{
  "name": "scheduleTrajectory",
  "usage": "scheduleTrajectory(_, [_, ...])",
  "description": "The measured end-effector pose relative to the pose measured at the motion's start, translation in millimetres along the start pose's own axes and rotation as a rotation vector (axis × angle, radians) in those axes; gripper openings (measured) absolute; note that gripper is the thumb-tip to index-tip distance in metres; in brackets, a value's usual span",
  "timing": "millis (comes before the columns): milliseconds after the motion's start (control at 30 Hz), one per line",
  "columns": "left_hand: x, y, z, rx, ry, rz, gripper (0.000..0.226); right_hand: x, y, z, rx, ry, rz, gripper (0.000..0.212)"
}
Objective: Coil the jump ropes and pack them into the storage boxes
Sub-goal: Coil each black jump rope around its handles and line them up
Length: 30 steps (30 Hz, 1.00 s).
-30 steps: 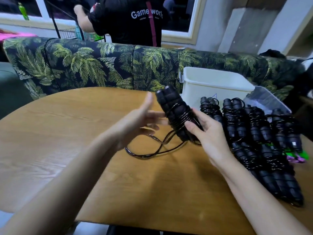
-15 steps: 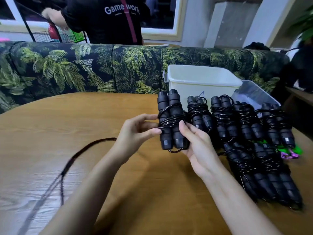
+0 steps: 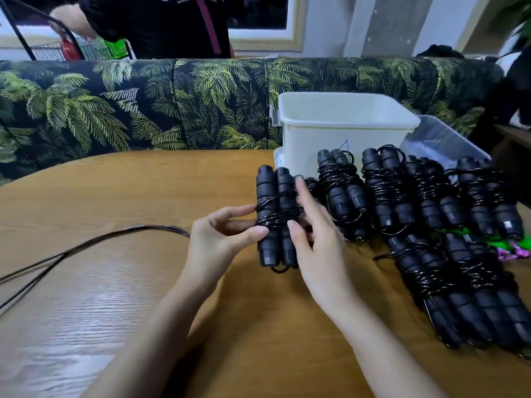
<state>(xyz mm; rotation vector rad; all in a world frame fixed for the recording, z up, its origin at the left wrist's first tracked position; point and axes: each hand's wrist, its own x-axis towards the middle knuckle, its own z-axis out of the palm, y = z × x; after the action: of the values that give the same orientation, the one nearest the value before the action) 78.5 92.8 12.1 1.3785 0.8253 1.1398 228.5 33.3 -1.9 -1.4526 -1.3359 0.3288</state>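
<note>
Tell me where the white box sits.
In the head view the white box stands right of centre at the far edge of the table, just behind the row of coiled jump ropes.

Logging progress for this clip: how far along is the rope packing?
Done: many coiled ropes piled beside the white box. In hand: left hand and right hand grip another rope, its loose cord trailing left. Left: finish winding, then box everything; box interior unseen.

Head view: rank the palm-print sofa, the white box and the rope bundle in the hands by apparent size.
1. palm-print sofa
2. white box
3. rope bundle, smallest even though it is nearest the camera
</note>
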Motion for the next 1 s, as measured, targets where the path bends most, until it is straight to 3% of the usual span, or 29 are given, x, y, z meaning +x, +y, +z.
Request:
scheduleTrajectory(200, [-1.0, -4.7, -5.1, 0.221, -0.006, 0.127, 0.043, -10.1, -3.7, 2.9, -0.012, -0.254, 0.098, 0.061])
scheduleTrajectory(333, [-1.8, -5.0, -9.7, 0.251, -0.087, 0.198, 0.039, -12.3, -4.4, 3.0, -0.052, -0.291, 0.074, 0.088])
scheduleTrajectory(400, [-1.6, -7.1, -10.7, 0.281, -0.128, 0.229, 0.038, -11.7, -4.1, 2.5, -0.073, -0.267, 0.072, 0.094])
scheduleTrajectory(533, [-1.8, -11.4, -9.5, 0.274, -0.181, 0.250, 0.036, -12.3, 2.8, 5.4, -0.032, -0.136, 0.063, 0.085])
scheduleTrajectory(800, [-0.7, -11.6, -7.0, 0.015, -0.069, 0.160, 0.021, -16.2, -9.6, 6.9, 0.374, -0.163, 0.141, 0.072])
scheduleTrajectory(1000, [2.9, -14.7, -12.4, -0.007, -0.058, 0.064, 0.065, -16.6, -8.8, 5.5, 0.404, -0.161, 0.106, 0.069])
